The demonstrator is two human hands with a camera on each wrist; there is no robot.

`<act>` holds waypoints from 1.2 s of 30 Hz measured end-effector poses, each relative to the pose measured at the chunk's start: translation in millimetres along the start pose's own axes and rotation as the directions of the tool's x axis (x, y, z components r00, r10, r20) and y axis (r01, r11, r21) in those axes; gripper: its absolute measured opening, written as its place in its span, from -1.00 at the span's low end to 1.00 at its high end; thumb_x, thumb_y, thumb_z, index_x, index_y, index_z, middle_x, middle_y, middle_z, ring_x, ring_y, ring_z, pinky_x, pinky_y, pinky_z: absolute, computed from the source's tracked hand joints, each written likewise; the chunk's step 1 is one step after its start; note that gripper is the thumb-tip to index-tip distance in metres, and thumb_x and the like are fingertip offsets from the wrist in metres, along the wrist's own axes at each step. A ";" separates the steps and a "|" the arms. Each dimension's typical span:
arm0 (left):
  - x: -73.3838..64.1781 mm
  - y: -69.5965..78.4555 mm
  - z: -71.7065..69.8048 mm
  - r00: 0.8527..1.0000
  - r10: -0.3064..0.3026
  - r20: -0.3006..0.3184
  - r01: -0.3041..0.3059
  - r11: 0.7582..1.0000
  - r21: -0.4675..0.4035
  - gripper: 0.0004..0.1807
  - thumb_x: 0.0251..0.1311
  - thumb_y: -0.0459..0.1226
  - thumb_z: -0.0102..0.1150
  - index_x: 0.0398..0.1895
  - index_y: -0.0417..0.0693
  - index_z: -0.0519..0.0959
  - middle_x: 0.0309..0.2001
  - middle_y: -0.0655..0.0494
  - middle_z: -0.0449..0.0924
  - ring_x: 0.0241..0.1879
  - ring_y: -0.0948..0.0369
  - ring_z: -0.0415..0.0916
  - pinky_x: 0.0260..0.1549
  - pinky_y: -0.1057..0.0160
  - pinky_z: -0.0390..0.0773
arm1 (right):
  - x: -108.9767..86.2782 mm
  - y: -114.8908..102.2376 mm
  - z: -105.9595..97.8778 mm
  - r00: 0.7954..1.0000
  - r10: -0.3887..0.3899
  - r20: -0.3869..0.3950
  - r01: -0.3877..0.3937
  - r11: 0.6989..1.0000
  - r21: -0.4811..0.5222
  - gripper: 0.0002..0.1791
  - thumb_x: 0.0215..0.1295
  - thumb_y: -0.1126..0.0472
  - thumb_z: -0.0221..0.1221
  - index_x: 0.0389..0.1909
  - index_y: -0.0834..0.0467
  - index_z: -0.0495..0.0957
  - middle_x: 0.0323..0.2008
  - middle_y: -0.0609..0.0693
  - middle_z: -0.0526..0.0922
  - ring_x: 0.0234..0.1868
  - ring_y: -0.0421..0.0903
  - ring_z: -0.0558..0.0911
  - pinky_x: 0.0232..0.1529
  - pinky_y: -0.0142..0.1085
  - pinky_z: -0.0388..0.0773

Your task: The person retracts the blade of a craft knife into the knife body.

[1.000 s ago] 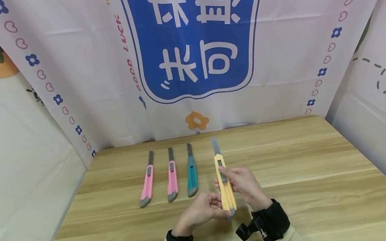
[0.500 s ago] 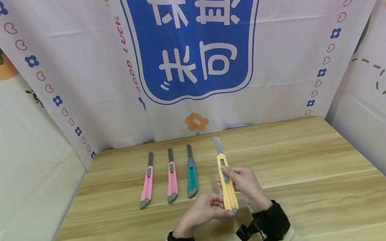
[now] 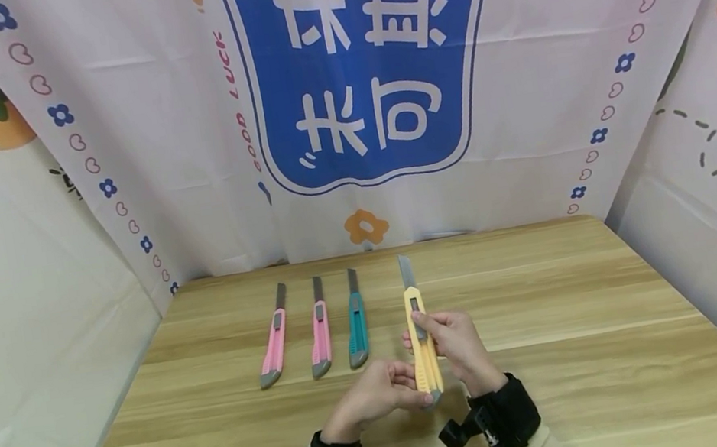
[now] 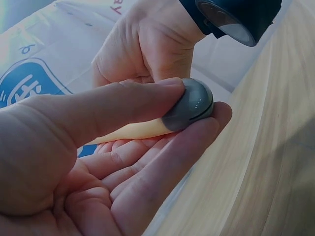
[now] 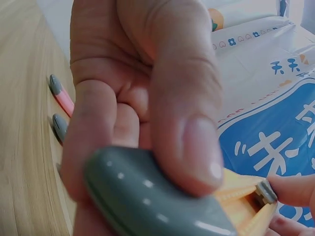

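A yellow utility knife [image 3: 428, 375] is held up over the table between both hands, its blade [image 3: 407, 272] extended and pointing away. My left hand [image 3: 373, 391] pinches the knife's grey end cap [image 4: 194, 103] between thumb and fingers. Higher on the handle, my right hand [image 3: 456, 340] grips the knife, its thumb on the grey slider. The right wrist view shows that cap [image 5: 147, 191] close up. To the left lie two pink utility knives, the outer one [image 3: 274, 342] and the inner one [image 3: 321, 337], plus a teal utility knife [image 3: 357, 332], all with blades out.
The knives lie on a wood-grain table [image 3: 558, 348], roughly in a row. A printed cloth [image 3: 183, 165] hangs behind the table's far edge, and white cloth also flanks both sides. A black camera strap sits on each wrist.
Both hands have shifted the yellow utility knife slightly to the right since one second ago. Over the last half second they have stayed almost still. The other knives have not moved.
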State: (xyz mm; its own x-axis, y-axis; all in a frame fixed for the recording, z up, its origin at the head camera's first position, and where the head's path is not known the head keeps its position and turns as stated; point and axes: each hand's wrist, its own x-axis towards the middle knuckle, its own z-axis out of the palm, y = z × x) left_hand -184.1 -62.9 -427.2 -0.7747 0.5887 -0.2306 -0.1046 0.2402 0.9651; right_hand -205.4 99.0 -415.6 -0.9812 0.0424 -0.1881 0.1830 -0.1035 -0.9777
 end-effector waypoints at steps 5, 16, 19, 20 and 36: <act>1.1 -0.9 0.2 1.000 0.019 0.005 -0.019 1.000 0.018 -0.72 0.10 -0.43 0.29 -0.12 -0.41 0.59 -0.25 -0.24 0.72 -0.45 0.39 0.62 -0.34 0.39 0.69 | -1.2 -2.0 0.7 1.000 -0.021 -0.005 0.021 1.000 0.007 -0.66 0.36 0.20 0.15 -0.11 0.46 0.60 -0.39 0.24 0.77 -0.37 0.00 0.79 -0.32 -0.24 0.75; -0.4 0.7 0.2 1.000 0.005 -0.009 -0.005 1.000 0.020 -0.74 0.10 -0.42 0.29 -0.14 -0.41 0.60 -0.27 -0.20 0.72 -0.46 0.39 0.60 -0.37 0.42 0.66 | -3.6 -2.3 -2.7 0.997 -0.025 0.068 0.027 0.999 -0.027 -0.66 0.37 0.25 0.12 -0.02 0.46 0.56 -0.28 0.25 0.77 -0.34 -0.14 0.77 -0.28 -0.32 0.73; -0.3 0.0 0.8 1.000 0.006 -0.009 -0.005 1.000 0.005 -0.74 0.11 -0.42 0.29 -0.14 -0.41 0.60 -0.28 -0.16 0.73 -0.45 0.38 0.61 -0.35 0.39 0.68 | -2.0 -1.2 -3.3 0.998 -0.016 0.060 0.018 0.999 -0.033 -0.67 0.37 0.23 0.12 -0.03 0.43 0.58 -0.27 0.24 0.77 -0.33 -0.13 0.77 -0.27 -0.31 0.73; -0.4 -0.3 1.1 1.000 0.004 -0.005 -0.004 1.000 0.005 -0.74 0.11 -0.41 0.29 -0.14 -0.40 0.60 -0.28 -0.15 0.73 -0.45 0.38 0.60 -0.34 0.39 0.68 | -1.7 -1.2 -3.4 0.999 -0.013 0.053 0.015 0.999 -0.035 -0.67 0.38 0.22 0.12 -0.04 0.42 0.58 -0.27 0.23 0.77 -0.32 -0.13 0.77 -0.26 -0.31 0.73; 0.5 -1.1 6.3 1.000 0.004 -0.020 -0.005 0.997 -0.077 -0.75 0.13 -0.47 0.25 -0.11 -0.40 0.56 -0.22 -0.32 0.71 -0.23 0.02 0.74 -0.20 0.18 0.74 | -1.6 -0.9 -2.3 0.999 0.021 0.035 -0.020 0.999 -0.025 -0.55 0.39 0.04 0.11 -0.10 0.42 0.59 -0.43 0.05 0.78 -0.43 -0.18 0.75 -0.31 -0.30 0.74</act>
State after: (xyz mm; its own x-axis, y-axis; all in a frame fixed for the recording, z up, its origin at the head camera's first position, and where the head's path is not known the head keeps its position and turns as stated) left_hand -180.5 -58.0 -429.1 -0.7876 0.5739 -0.2242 -0.1481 0.1770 0.9730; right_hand -203.9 101.4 -414.7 -0.9786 0.0056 -0.2056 0.2045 -0.0797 -0.9756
